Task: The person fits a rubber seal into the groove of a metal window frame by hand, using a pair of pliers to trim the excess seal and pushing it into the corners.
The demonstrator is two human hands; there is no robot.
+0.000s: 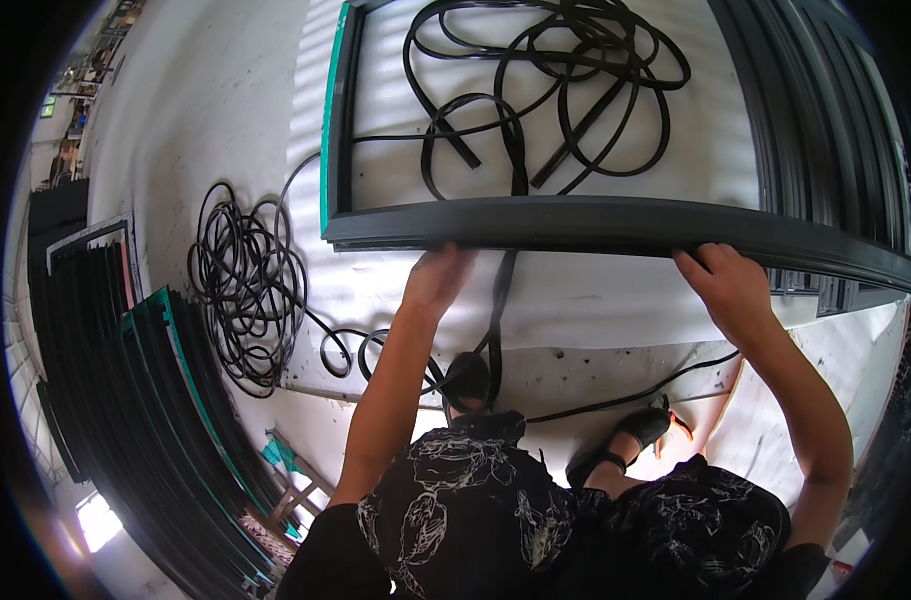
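Observation:
A dark grey metal frame (pixel 575 217), like a window frame, lies flat on the white-covered table, its long near bar crossing in front of me. My left hand (pixel 441 278) is at the near edge of that bar, close to its left corner; its fingertips are blurred and partly hidden. Farther right, my right hand (pixel 730 287) grips the same edge, fingers and thumb closed on the bar. Inside the frame, a loosely coiled black rubber strip (pixel 575 68) lies in loops. From the bar, a black strip (pixel 503 290) hangs down between my hands toward the floor.
A tangled heap of thin black strip (pixel 247 290) lies left of the frame. Dark profiles (pixel 125 380) are stacked at the far left, and several dark frames (pixel 825 110) lie at the right. Green tape (pixel 330 120) lines the frame's left side. Black strip trails near my shoes (pixel 643 428).

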